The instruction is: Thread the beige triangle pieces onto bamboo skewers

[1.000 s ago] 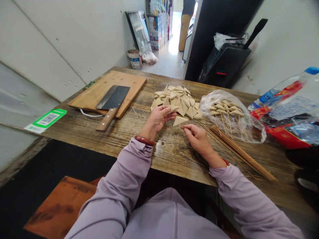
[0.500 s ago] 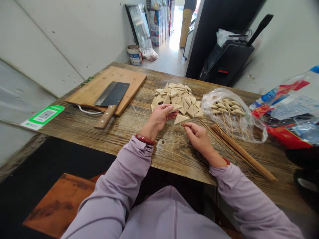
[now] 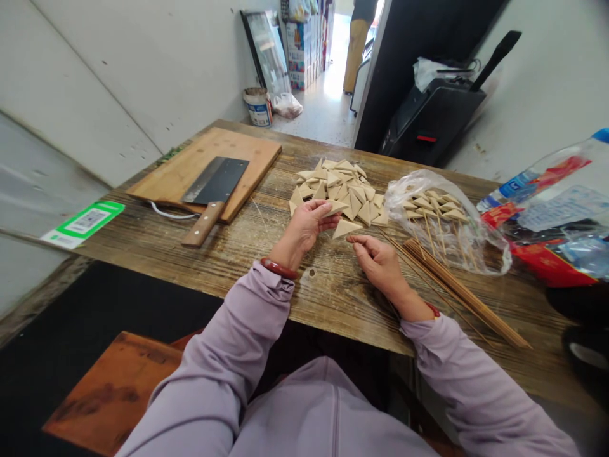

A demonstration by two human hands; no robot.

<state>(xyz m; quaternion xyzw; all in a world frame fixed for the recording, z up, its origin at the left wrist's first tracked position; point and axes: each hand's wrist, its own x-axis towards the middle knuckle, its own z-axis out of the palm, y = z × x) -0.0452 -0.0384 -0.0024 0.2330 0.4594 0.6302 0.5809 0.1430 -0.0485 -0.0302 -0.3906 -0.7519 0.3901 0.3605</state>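
- Left grip [image 3: 304,230]: clenched, thumb pressed over the fingers, on a triangular beige piece [image 3: 337,207], possibly pressed bean curd; longest edge angled up and to the right, toward the right hand
- Right grip [image 3: 378,265]: thumb and forefinger pinched together, tips pointing left; any thin item between them too small to tell
- Loose triangular piece [image 3: 346,228]: flat on the wooden surface [image 3: 328,304], between both hands, just beyond the right fingertips and just beside the left hand's fingers
- Heap of similar pieces [image 3: 342,189]: directly beyond the left hand, closer to it than to the right
- Clear plastic bag [image 3: 490,247]: right of the heap, under pieces threaded on bamboo skewers [image 3: 435,212]
- Bundle of bamboo skewers [image 3: 457,295]: right of the right hand, long axis diagonal toward the lower right
- Cleaver [image 3: 214,181]: wooden-handled, on a wooden cutting board [image 3: 252,158], left of the left hand
- Green QR card [image 3: 83,223] and blue-capped plastic bottle [image 3: 528,184]: printing too small or too creased to read
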